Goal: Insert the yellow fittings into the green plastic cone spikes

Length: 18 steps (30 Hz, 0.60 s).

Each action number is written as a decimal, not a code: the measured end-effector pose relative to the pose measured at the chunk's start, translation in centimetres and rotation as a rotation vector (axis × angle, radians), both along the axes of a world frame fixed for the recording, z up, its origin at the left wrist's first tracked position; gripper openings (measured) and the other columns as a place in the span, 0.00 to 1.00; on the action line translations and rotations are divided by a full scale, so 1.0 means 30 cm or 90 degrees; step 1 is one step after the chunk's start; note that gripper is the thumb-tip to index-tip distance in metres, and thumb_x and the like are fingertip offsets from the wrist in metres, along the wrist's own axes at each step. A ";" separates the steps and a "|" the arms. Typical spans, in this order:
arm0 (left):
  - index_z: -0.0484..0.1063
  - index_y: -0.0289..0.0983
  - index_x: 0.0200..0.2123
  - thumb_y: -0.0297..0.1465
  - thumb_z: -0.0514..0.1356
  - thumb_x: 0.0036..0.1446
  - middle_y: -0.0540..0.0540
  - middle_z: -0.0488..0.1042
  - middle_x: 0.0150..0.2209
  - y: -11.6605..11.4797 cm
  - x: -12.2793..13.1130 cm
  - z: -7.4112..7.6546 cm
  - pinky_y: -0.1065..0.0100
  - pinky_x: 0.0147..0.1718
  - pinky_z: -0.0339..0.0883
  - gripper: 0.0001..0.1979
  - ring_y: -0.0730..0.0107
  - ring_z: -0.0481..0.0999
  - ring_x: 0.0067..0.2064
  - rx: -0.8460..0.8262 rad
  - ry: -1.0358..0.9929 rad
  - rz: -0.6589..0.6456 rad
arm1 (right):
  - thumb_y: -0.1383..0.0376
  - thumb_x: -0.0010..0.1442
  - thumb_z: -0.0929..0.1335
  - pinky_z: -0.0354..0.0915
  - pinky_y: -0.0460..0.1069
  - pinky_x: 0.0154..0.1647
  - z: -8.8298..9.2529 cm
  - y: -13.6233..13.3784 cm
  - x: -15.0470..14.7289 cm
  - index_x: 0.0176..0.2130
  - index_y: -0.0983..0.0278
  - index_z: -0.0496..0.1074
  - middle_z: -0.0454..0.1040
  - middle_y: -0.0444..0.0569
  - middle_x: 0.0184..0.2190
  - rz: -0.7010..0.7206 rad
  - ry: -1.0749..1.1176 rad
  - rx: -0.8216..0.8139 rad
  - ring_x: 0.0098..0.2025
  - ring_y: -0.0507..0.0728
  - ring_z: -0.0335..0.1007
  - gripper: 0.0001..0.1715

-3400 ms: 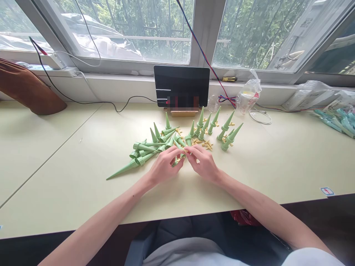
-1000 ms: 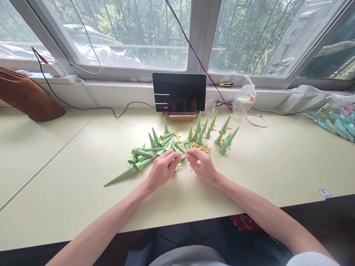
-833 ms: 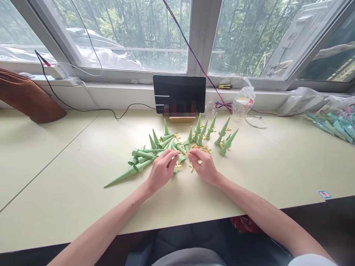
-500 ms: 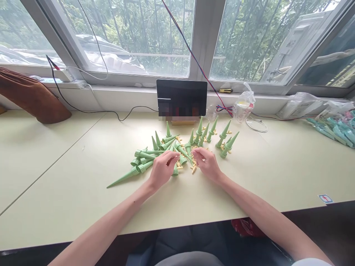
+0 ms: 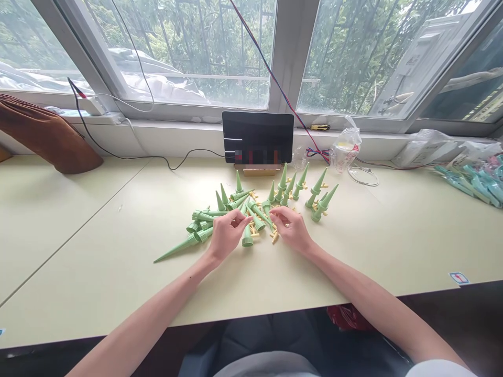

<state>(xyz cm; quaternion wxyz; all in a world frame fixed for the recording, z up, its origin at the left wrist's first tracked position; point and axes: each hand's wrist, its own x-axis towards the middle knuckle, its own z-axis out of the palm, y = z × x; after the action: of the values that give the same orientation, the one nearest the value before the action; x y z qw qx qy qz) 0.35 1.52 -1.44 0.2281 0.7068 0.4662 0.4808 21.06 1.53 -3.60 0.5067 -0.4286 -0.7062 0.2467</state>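
Green pointed spikes with wide caps lie in a loose pile, one long spike point(image 5: 176, 250) pointing left. Small yellow valve pieces point(image 5: 274, 237) are scattered between my hands. My left hand point(image 5: 228, 232) is over the pile's right part, thumb and fingers pinched together; what they hold, if anything, is too small to name. Beside a capped green spike point(image 5: 247, 236) are its fingertips. My right hand point(image 5: 290, 228) is just right of the yellow pieces, its fingers also pinched, contents unclear. Several green spikes with yellow valves stand upright behind it, one assembled spike point(image 5: 324, 204) at the right.
A dark tablet point(image 5: 258, 137) leans on a small stand at the back. A bagged cup point(image 5: 346, 152) and a coiled white cable point(image 5: 363, 176) are right of it. Teal items point(image 5: 471, 183) lie far right, a brown bag point(image 5: 51, 139) far left.
My left hand has shifted slightly left, uncovering more of the capped spike beside it. My right hand has moved slightly left, its fingers still pinched.
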 end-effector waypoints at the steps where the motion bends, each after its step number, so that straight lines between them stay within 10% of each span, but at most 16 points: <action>1: 0.65 0.37 0.22 0.37 0.63 0.58 0.57 0.58 0.16 0.000 0.001 0.000 0.73 0.19 0.50 0.17 0.78 0.54 0.19 -0.004 -0.006 0.004 | 0.60 0.66 0.66 0.68 0.48 0.29 0.000 -0.001 0.000 0.41 0.64 0.74 0.76 0.50 0.35 -0.002 -0.005 -0.002 0.28 0.53 0.70 0.11; 8: 0.68 0.37 0.24 0.35 0.58 0.62 0.55 0.59 0.17 -0.001 0.002 -0.005 0.72 0.20 0.52 0.14 0.77 0.56 0.19 0.004 0.025 0.013 | 0.60 0.66 0.66 0.69 0.49 0.30 0.000 0.002 0.004 0.42 0.64 0.74 0.78 0.52 0.38 -0.015 -0.013 -0.007 0.29 0.54 0.72 0.11; 14: 0.74 0.39 0.48 0.30 0.57 0.60 0.47 0.74 0.40 -0.017 0.008 0.013 0.72 0.21 0.60 0.13 0.80 0.63 0.20 -0.006 0.029 -0.032 | 0.59 0.66 0.66 0.67 0.48 0.27 0.007 -0.001 0.000 0.41 0.64 0.74 0.77 0.50 0.35 -0.021 -0.005 -0.006 0.27 0.53 0.71 0.12; 18: 0.75 0.37 0.39 0.30 0.58 0.58 0.52 0.69 0.27 -0.021 0.007 0.015 0.72 0.22 0.58 0.07 0.78 0.60 0.20 0.009 0.078 -0.001 | 0.60 0.66 0.65 0.66 0.48 0.27 0.012 -0.004 -0.004 0.41 0.64 0.74 0.77 0.50 0.34 -0.023 -0.001 -0.003 0.27 0.52 0.70 0.11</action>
<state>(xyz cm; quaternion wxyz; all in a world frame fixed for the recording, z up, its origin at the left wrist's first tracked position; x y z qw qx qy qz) 0.55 0.89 -0.98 0.1946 0.7369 0.4749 0.4400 20.93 1.40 -3.24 0.5094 -0.4425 -0.6982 0.2391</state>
